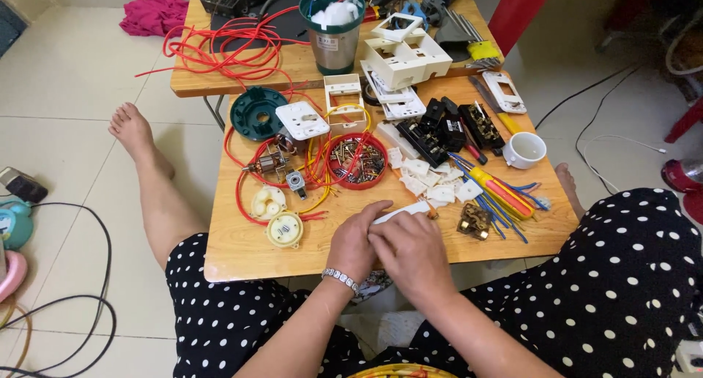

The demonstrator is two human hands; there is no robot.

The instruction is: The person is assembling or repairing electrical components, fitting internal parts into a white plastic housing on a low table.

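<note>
Both of my hands meet at the near edge of a low wooden table (pixel 242 253). My left hand (pixel 354 240), with a silver bracelet on the wrist, and my right hand (pixel 411 248) together grip a small white plastic piece (pixel 402 210) whose far end sticks out past my fingers. Most of the piece is hidden under my hands. Just beyond lie several small white plastic parts (pixel 432 182) and a brass part (pixel 474 221).
On the table: a red lid of screws (pixel 357 161), red and yellow wires (pixel 245 195), a small motor (pixel 272 162), round cream parts (pixel 285 229), black switch blocks (pixel 447 129), screwdrivers (pixel 501 191), a white cup (pixel 525 150), white socket frames (pixel 404 56), a metal cup (pixel 333 30). Cables cross the floor at left.
</note>
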